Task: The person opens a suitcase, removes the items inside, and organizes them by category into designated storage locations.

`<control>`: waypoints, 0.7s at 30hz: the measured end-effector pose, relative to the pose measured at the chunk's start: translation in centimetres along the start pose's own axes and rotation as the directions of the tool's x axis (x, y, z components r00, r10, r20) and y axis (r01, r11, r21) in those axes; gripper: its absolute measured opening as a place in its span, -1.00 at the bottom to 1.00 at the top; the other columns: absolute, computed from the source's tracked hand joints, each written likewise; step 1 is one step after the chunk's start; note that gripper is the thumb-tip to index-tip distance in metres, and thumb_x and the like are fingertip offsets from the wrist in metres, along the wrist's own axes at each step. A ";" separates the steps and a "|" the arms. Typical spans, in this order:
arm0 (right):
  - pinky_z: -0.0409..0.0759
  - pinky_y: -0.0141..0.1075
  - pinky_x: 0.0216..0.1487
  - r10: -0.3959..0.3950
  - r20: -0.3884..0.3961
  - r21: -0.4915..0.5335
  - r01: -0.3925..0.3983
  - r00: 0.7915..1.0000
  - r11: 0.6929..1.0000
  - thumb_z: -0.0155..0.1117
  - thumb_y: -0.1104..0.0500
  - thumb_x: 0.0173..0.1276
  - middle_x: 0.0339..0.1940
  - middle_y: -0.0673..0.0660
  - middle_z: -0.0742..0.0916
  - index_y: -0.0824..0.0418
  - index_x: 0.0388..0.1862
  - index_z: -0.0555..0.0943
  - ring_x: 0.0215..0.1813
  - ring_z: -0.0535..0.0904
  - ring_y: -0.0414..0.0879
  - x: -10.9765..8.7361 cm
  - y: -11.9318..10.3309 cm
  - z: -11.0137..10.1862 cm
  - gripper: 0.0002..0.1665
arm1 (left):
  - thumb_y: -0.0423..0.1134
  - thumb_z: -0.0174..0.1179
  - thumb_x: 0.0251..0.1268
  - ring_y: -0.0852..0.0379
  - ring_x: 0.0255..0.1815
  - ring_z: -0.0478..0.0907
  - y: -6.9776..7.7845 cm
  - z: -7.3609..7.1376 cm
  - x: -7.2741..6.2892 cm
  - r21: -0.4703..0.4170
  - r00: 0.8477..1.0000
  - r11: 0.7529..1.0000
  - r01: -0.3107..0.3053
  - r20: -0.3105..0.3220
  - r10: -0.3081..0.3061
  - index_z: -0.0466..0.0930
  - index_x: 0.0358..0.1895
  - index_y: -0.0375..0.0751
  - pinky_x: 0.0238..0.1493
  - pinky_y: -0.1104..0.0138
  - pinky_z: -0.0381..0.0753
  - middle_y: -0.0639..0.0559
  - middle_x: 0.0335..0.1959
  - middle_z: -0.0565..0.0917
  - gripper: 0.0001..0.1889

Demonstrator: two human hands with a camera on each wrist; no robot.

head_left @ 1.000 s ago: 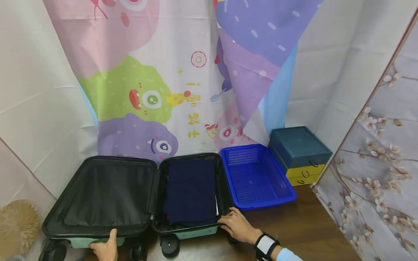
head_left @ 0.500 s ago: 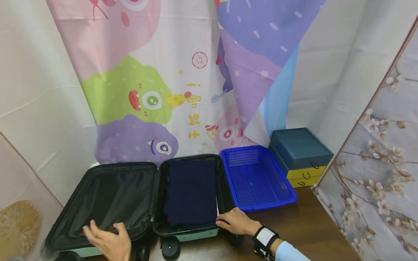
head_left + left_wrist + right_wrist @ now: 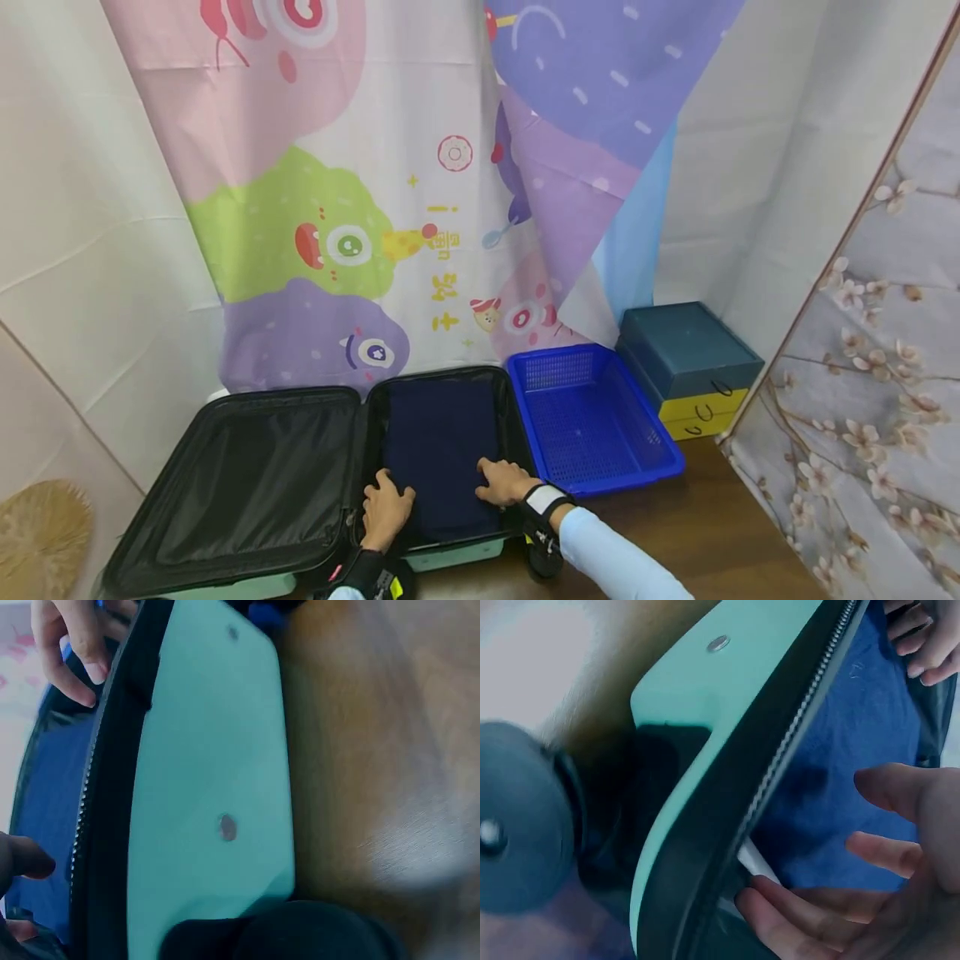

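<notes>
Your hands are loosely spread: left grip (image 3: 387, 510) at eight o'clock of the navy cloth (image 3: 442, 446), right grip (image 3: 506, 482) at four.

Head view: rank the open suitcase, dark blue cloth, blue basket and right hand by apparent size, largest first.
1. Open suitcase
2. Dark blue cloth and blue basket: too alike to rank
3. Right hand

On wood tbl (image 3: 720, 517): suitcase (image 3: 258, 492); bskt (image 3: 577, 425); box stack (image 3: 686, 358)
</notes>
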State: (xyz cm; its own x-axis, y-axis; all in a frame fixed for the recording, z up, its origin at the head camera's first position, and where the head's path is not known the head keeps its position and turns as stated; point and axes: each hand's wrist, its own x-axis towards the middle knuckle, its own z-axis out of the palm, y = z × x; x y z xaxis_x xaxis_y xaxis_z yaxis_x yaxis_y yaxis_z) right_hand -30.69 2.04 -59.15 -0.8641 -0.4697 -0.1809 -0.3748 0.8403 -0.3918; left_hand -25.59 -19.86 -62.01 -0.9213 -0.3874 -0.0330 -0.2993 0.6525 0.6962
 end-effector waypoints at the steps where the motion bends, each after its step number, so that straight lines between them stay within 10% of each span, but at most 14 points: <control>1: 0.59 -0.02 -0.12 0.020 0.014 0.013 -0.020 1.000 1.000 0.33 0.06 0.30 -0.07 0.27 0.72 0.19 0.09 0.54 -0.11 0.67 0.18 0.2 -0.3 0.1 -0.58 | -0.28 0.16 0.23 -0.61 0.03 0.35 0.1 0.2 0.3 0.000 1.000 1.000 0.020 0.020 -0.020 0.16 0.34 -0.48 -0.02 -0.30 0.35 -0.65 0.05 0.30 -0.35; 8: 0.56 0.06 -0.06 0.092 -0.021 0.122 -0.088 0.996 0.989 0.43 0.09 0.21 -0.07 0.40 0.65 0.23 0.10 0.45 -0.08 0.62 0.31 1.1 -1.9 1.4 -0.45 | -0.24 0.28 0.21 -0.67 0.10 0.29 0.5 0.2 1.3 0.039 0.997 0.996 0.075 0.017 -0.076 0.03 0.37 -0.60 0.06 -0.34 0.31 -0.75 0.07 0.35 -0.19; 21: 0.48 0.17 -0.14 0.149 -0.227 0.474 -0.024 0.962 0.880 0.33 0.56 -0.19 -0.14 0.46 0.42 0.24 -0.08 0.46 -0.22 0.49 0.38 2.0 -1.5 1.7 -0.38 | -0.43 0.43 -0.05 -0.48 -0.28 0.55 0.6 0.0 1.4 0.055 0.947 0.986 -0.157 -0.276 0.166 0.54 -0.13 -0.49 -0.26 -0.20 0.49 -0.49 -0.29 0.61 -0.62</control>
State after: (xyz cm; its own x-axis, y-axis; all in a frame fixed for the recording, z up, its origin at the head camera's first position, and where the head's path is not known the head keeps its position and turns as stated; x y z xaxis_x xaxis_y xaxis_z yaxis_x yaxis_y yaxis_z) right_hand -31.29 -0.58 -60.45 -0.9637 -0.2656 -0.0272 -0.1498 0.6225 -0.7681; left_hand -27.06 -20.02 -61.62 -0.8534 -0.4382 0.2825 -0.1641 0.7400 0.6522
